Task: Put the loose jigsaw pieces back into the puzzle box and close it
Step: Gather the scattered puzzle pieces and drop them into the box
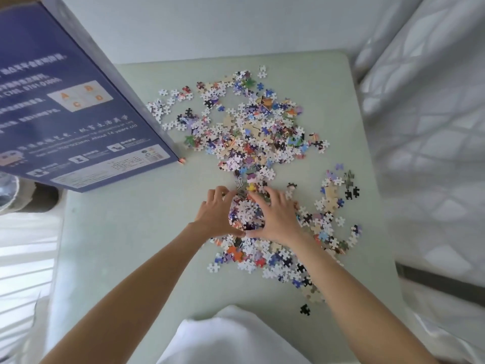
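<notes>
Loose jigsaw pieces (252,130) lie scattered over the middle and right of a pale green table (136,232). My left hand (216,215) and my right hand (275,219) cup a small heap of pieces (246,212) between them on the table, fingers curved round it, thumbs nearly touching at the near side. More pieces (265,258) lie under and beside my right wrist. The blue puzzle box (73,101) stands tilted at the far left, its printed side facing me; its opening is not visible.
A white quilted bed (433,127) runs along the table's right edge. A white wall is behind the table. A dark round object (44,197) sits below the box at the left. White cloth (231,337) on my lap covers the near edge.
</notes>
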Demonstrator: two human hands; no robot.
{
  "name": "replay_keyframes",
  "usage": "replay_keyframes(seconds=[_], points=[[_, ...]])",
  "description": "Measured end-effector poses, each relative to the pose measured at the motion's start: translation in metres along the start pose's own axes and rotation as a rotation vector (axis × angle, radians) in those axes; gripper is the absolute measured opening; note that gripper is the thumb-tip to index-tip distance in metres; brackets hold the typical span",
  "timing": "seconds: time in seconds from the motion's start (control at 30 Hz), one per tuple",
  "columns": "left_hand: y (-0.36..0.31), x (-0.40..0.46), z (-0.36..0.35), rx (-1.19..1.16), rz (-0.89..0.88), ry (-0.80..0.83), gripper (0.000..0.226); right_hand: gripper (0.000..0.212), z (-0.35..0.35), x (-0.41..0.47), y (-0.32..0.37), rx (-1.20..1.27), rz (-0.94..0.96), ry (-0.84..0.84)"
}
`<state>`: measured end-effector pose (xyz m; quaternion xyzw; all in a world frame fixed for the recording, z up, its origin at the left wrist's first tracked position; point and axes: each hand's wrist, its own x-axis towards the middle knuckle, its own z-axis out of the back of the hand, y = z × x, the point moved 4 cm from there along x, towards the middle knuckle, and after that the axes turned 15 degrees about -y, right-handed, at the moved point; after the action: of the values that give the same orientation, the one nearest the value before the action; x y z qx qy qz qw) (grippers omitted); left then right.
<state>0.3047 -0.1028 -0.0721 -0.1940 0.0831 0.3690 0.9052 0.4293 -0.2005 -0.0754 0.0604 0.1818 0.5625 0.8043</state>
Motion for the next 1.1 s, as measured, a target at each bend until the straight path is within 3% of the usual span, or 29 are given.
replay_keyframes(seconds=[0.43, 0.63, 0.87, 1.0, 1.1], points=[[-0.004, -0.027, -0.008, -0.205, 0.190, -0.041, 0.075, 0.120, -0.005, -0.013, 0.018, 0.062, -0.066, -0.055], [-0.004, -0.034, -0.008, -0.240, 0.204, -0.117, 0.062, 0.079, -0.008, -0.015, 0.027, 0.024, 0.040, -0.049], [0.000, -0.041, -0.009, -0.300, 0.240, -0.178, 0.049, 0.087, -0.008, -0.024, 0.037, 0.117, -0.007, 0.030], [0.003, -0.044, -0.006, -0.320, 0.219, -0.185, 0.042, 0.059, -0.001, -0.024, 0.040, 0.162, -0.018, -0.140], [0.011, -0.047, -0.002, -0.344, 0.213, -0.206, 0.040, 0.051, 0.002, -0.025, 0.044, 0.211, -0.061, -0.210]])
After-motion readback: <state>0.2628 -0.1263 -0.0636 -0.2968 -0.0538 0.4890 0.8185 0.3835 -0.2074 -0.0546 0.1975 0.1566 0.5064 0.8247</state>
